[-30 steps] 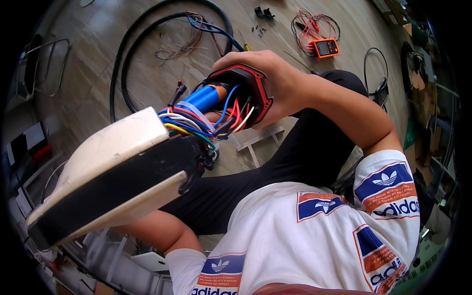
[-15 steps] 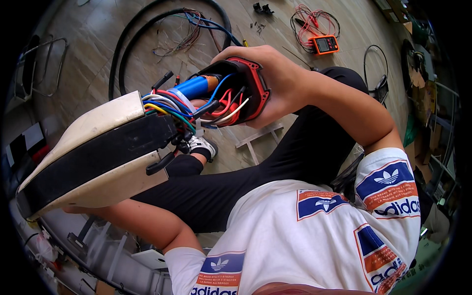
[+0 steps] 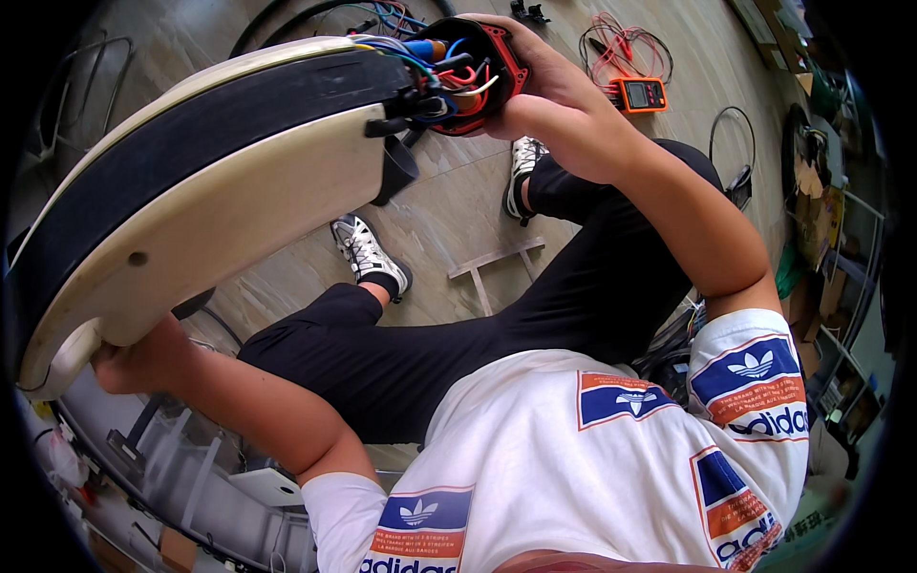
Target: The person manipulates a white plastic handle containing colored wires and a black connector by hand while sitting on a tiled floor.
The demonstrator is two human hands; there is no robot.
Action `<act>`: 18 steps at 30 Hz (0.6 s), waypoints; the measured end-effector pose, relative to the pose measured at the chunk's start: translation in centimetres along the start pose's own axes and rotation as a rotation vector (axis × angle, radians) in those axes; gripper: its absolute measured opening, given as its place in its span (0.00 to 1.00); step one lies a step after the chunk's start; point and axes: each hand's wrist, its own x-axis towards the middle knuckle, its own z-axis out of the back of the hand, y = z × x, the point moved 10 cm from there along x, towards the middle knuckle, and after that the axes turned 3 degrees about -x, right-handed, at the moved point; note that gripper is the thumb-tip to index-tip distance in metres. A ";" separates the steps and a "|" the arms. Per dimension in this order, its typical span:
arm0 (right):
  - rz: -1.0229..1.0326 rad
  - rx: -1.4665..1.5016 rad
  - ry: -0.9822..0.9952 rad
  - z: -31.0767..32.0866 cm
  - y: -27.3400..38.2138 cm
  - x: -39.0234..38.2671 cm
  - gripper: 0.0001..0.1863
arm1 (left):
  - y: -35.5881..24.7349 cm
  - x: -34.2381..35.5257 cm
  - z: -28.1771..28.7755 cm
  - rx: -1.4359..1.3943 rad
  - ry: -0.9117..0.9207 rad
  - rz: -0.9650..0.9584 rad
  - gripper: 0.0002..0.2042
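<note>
Over the last half second you have raised and turned the long, curved cream-and-black plastic casing [image 3: 239,210] at your upper left, which brings your left hand [image 3: 138,361] into sight, grasping its lower end, fingertips hidden. Your right hand [image 3: 546,91] grips the hollow black shell with a red rim [image 3: 506,62] just beyond the casing's other end; the multicoloured insulated wires [image 3: 458,72] between them look more bunched, so probably easier to pinch.

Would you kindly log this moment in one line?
left hand: holds housing; right hand: holds collar; wires: exposed at collar; multimeter: on floor
</note>
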 end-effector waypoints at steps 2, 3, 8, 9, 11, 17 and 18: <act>-0.048 0.036 -0.037 0.2 -0.5 0.0 0.35 | -0.2 -0.2 -0.2 0.008 0.014 -0.005 0.21; -0.058 0.019 -0.046 0.3 -0.7 0.0 0.35 | -0.3 -0.3 -0.3 0.012 0.020 0.002 0.21; -0.026 0.191 -0.067 0.8 -1.5 0.4 0.33 | -0.8 -0.4 -0.9 0.047 0.019 0.006 0.21; -0.075 0.362 -0.068 0.5 -0.7 0.5 0.33 | -0.7 -0.5 -0.8 0.069 0.017 -0.006 0.21; -0.130 0.360 -0.049 0.2 -0.7 0.5 0.33 | 0.0 -1.0 -0.3 0.125 0.010 0.027 0.21; -0.147 -0.117 0.046 1.9 -0.8 0.9 0.30 | 2.5 -1.5 0.1 0.066 0.042 -0.002 0.20; -0.155 -0.175 0.081 2.0 -1.0 0.9 0.28 | 2.4 -1.6 -0.1 0.038 0.056 -0.007 0.20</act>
